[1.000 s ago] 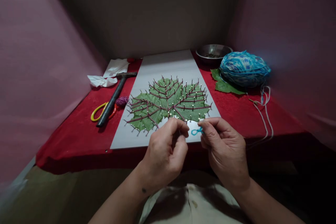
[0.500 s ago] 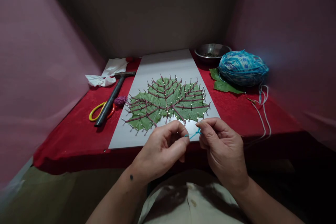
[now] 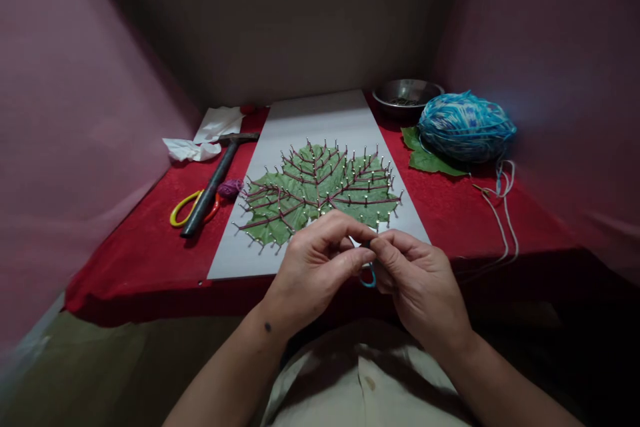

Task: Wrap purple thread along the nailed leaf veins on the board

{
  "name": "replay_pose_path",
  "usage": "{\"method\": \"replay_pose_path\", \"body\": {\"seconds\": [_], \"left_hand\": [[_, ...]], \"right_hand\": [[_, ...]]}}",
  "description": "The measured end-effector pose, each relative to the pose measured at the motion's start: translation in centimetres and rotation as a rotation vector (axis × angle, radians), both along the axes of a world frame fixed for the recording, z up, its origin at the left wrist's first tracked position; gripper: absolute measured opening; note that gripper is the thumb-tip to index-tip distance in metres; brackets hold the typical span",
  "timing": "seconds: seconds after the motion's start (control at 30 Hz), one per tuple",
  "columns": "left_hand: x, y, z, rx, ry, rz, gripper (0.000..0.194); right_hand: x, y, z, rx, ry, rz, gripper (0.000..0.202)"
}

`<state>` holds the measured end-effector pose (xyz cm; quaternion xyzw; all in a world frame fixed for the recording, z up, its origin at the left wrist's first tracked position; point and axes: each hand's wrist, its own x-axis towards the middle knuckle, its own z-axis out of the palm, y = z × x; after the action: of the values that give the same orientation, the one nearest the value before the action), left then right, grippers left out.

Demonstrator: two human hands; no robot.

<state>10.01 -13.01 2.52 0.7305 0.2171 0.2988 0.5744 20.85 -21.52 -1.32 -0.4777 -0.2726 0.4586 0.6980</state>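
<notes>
My left hand (image 3: 315,267) and my right hand (image 3: 423,287) meet at their fingertips over the near edge of the white board (image 3: 320,113). Both are pinched on a short piece of blue yarn (image 3: 369,277), which hangs in a small loop below the fingers. Behind them a green leaf (image 3: 325,180) lies on the board, with many nails standing along its outline and veins. Dark purple yarn runs between the nails along the veins. My hands hide the leaf's near middle part.
On the left lie a hammer (image 3: 213,187), scissors (image 3: 184,209), purple yarn (image 3: 231,189) and white paper (image 3: 193,149). To the right are a blue yarn skein (image 3: 466,127), another leaf (image 3: 433,161), a metal bowl (image 3: 407,92) and pale yarn strands (image 3: 503,227). Red cloth (image 3: 135,260) covers the table.
My hands have come together, my left hand moving right, so the fingertips now touch. The blue yarn stretched between them now hangs as a loop below.
</notes>
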Motion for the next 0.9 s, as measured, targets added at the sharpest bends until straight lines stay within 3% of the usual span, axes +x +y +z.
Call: {"method": "replay_pose_path", "body": {"seconds": [0.07, 0.13, 0.53, 0.67, 0.77, 0.9], "left_hand": [[0.1, 0.0, -0.1, 0.083, -0.025, 0.043, 0.004], [0.1, 0.0, -0.2, 0.054, -0.024, 0.051, 0.006], [0.3, -0.2, -1.1, -0.480, -0.122, 0.008, 0.007], [0.0, -0.2, -1.1, -0.554, -0.151, -0.026, 0.008], [-0.4, 0.1, -0.5, -0.424, -0.069, -0.038, 0.009], [-0.6, 0.4, 0.4, 0.001, 0.112, -0.033, 0.019]], "right_hand": [[0.1, 0.0, 0.0, -0.018, 0.095, 0.056, 0.039], [0.2, 0.0, 0.1, -0.032, 0.172, 0.100, 0.041], [0.5, -0.1, 0.0, -0.055, 0.163, 0.132, 0.019], [0.6, -0.1, 0.1, -0.053, 0.151, 0.137, 0.015], [0.6, -0.2, 0.0, -0.075, 0.116, 0.153, 0.014], [0.7, -0.3, -0.2, -0.105, 0.022, 0.126, 0.014]]}}
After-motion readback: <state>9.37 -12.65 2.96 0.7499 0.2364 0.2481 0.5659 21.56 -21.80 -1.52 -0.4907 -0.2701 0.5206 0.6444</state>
